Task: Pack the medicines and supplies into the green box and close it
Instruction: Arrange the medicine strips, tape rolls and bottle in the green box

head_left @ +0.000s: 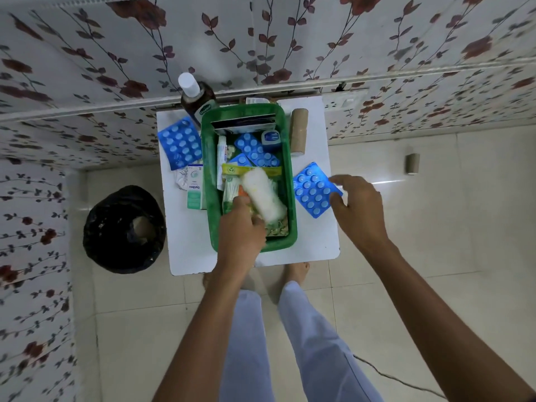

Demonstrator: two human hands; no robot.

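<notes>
Blister pack (314,189) between right-hand fingers (339,179), on table (188,242).

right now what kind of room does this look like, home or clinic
Most likely a room in a home, not a clinic: floral wallpaper, a tiled floor, a black-lined bin, and a small white table holding the green box.

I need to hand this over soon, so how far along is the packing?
Partly done. The open green plastic box already holds blue blister strips, a tube and a small jar. The left hand is setting a white gauze roll inside; the right hand reaches a blue blister sheet. The brown bottle, tan bandage roll and closing remain.
</notes>
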